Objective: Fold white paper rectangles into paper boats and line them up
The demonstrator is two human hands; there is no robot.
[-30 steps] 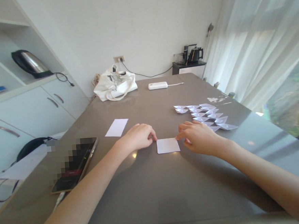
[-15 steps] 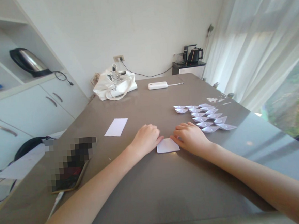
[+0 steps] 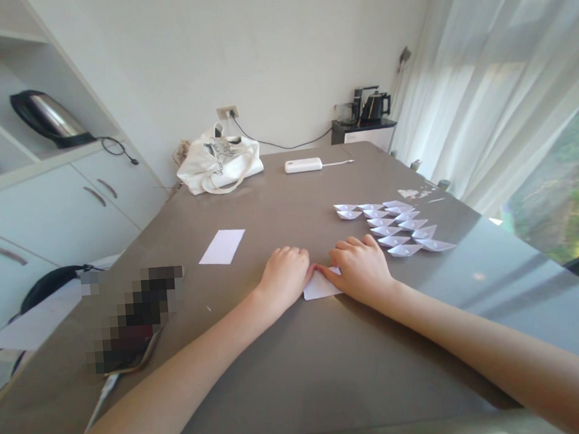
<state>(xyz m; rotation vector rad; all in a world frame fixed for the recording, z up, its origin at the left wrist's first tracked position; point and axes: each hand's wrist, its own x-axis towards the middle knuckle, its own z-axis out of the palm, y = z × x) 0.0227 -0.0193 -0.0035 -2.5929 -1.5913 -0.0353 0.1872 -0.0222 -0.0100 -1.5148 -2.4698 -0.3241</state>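
A small folded white paper (image 3: 318,288) lies on the brown table (image 3: 299,362) in front of me. My left hand (image 3: 284,277) rests curled on the paper's left corner, fingertips pressing it down. My right hand (image 3: 357,268) covers the paper's right side, fingers bent and pinching its upper edge. The two hands nearly touch above the paper, so most of it is hidden. To the right of my right hand stand several white paper boats (image 3: 394,226) in rows.
A loose white sheet (image 3: 222,247) lies to the left. A blurred phone (image 3: 132,317) sits at the near left. A white bag (image 3: 219,162) and a white power bank (image 3: 304,166) are at the far end. Cabinets with a kettle (image 3: 47,118) stand on the left.
Both hands have closed in over the paper from either side. The square showed whole a second ago; now only its lower part shows between them.
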